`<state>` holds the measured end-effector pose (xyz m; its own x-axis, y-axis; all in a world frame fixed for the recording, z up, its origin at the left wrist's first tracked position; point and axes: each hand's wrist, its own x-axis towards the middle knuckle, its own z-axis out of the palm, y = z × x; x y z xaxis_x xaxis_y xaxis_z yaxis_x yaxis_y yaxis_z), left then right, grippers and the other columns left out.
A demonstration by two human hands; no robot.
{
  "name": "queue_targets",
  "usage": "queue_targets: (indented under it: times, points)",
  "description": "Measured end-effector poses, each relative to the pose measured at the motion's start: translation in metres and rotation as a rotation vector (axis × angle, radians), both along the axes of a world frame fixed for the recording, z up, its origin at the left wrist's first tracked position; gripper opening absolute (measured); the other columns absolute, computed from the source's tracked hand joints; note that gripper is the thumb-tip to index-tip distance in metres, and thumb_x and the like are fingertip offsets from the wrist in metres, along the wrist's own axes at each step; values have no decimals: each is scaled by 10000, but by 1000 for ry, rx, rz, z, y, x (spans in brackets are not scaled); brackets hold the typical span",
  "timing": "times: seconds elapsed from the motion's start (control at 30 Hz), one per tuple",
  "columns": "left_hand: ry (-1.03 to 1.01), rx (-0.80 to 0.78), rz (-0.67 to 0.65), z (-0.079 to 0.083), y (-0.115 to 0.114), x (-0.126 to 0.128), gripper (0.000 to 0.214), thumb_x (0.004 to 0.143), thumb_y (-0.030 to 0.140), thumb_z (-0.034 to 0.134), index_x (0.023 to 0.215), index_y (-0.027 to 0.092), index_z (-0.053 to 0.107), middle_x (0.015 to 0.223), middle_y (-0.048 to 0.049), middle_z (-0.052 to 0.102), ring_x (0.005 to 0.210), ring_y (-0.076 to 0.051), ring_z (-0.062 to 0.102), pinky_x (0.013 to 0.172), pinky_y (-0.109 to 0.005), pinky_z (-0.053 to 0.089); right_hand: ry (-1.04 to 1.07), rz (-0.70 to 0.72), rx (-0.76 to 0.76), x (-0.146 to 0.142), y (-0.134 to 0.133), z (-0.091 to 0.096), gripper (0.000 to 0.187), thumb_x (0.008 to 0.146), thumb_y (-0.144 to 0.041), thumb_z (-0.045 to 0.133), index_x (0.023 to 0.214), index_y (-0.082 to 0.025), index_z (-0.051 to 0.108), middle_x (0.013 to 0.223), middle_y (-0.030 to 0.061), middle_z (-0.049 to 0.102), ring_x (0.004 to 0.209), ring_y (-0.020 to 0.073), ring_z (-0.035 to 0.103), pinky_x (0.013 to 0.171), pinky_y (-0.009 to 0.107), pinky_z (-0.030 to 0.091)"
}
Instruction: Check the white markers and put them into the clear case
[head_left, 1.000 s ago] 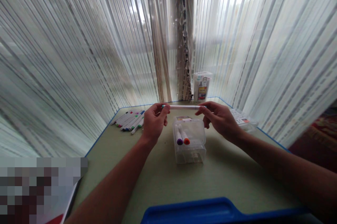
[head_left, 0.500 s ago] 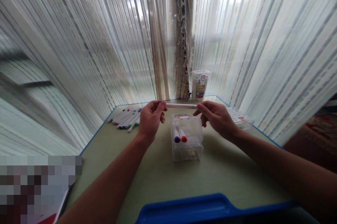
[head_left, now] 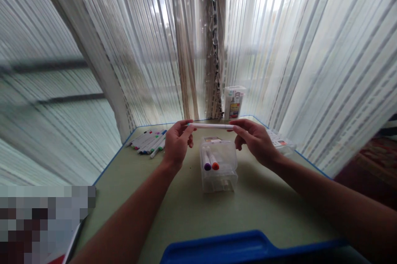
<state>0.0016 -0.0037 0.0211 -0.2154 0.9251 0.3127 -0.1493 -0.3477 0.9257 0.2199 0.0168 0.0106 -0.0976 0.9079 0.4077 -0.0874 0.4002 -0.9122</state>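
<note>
A white marker (head_left: 212,126) is stretched level between my two hands, above the far side of a clear plastic box. My left hand (head_left: 178,142) pinches its left end, where a bit of green shows at the fingertips. The right end sits between the thumb and fingers of my right hand (head_left: 252,138). Below, the clear box (head_left: 219,183) stands on the table with two markers lying in its upper part: a purple-ended marker (head_left: 207,160) and an orange-ended marker (head_left: 214,160). Several white markers with coloured ends (head_left: 147,142) lie in a loose pile left of my left hand.
At the table's far edge an upright clear case (head_left: 234,103) with a printed label stands before the string curtains. Another clear plastic piece (head_left: 283,144) lies beyond my right wrist. A blue tray edge (head_left: 217,243) runs along the front. Something pixelated covers the lower left corner.
Both hands keep hold of the marker at nearly the same spot. Its left end now shows green at my left fingertips. The whole view has shifted slightly.
</note>
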Motion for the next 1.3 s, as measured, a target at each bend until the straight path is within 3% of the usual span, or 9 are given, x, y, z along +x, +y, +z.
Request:
queue_targets:
  times: [0.07, 0.2, 0.33, 0.53, 0.8, 0.9, 1.03, 1.17, 1.3]
  points:
    - [-12, 12, 1, 0, 0, 0, 288, 750, 255, 717, 996, 115, 665, 742, -10, 632, 521, -68, 477, 415, -195, 393, 4, -3, -1, 1, 0, 0, 350, 786, -410, 746, 982, -134, 657, 612, -25, 631, 373, 96, 539, 353, 235, 439]
    - [-24, 52, -10, 0, 0, 1, 284, 733, 227, 720, 990, 115, 674, 670, 21, 573, 525, -69, 455, 413, -191, 393, 37, 10, -20, 1, 2, -1, 355, 757, -416, 776, 962, -146, 668, 745, 9, 666, 413, 86, 554, 359, 233, 442]
    - [-12, 91, -30, 0, -2, 1, 283, 711, 200, 722, 981, 130, 681, 732, 2, 606, 552, -76, 491, 420, -194, 415, 59, 39, -52, 2, 3, -2, 330, 754, -414, 788, 937, -158, 688, 780, 19, 668, 446, 84, 555, 374, 231, 445]
    - [-9, 98, -42, 1, -3, 0, 315, 727, 242, 739, 1014, 128, 678, 761, -16, 629, 593, -98, 539, 432, -204, 462, 52, -30, 60, -1, -3, 1, 264, 776, -376, 782, 948, -190, 708, 714, -13, 623, 456, 90, 540, 396, 245, 449]
    - [-20, 129, -29, 1, -1, 0, 329, 743, 307, 764, 1003, 120, 687, 685, 5, 614, 498, -73, 501, 414, -204, 431, 0, -58, 131, -1, -4, 2, 287, 776, -373, 778, 995, -202, 705, 878, 14, 648, 461, 83, 538, 387, 263, 453]
    - [-29, 141, -21, 1, 0, 0, 320, 746, 328, 765, 969, 113, 685, 704, -13, 648, 474, -66, 483, 406, -208, 407, -9, -66, 133, -1, -4, 1, 287, 758, -348, 800, 990, -200, 721, 795, 4, 647, 475, 99, 549, 394, 264, 450]
    - [-47, 121, -2, 0, 2, 0, 307, 743, 382, 763, 853, 107, 682, 705, -36, 668, 448, -57, 460, 403, -212, 378, -18, -38, 83, -1, -4, 1, 297, 739, -361, 817, 970, -193, 736, 663, -8, 635, 478, 114, 540, 410, 267, 449]
    - [-52, 74, -51, 0, 1, -1, 343, 757, 455, 736, 774, 122, 651, 676, -32, 653, 447, -60, 459, 409, -209, 361, 44, 54, -19, 2, -3, 6, 291, 745, -383, 808, 952, -200, 719, 747, 27, 695, 503, 116, 555, 426, 257, 441]
    - [-115, 41, -93, 2, -3, -1, 410, 832, 525, 592, 824, 123, 671, 693, -66, 673, 482, -93, 510, 419, -216, 366, 114, 149, -148, 9, 1, 16, 264, 749, -402, 788, 911, -215, 695, 788, 47, 707, 524, 125, 559, 435, 250, 419]
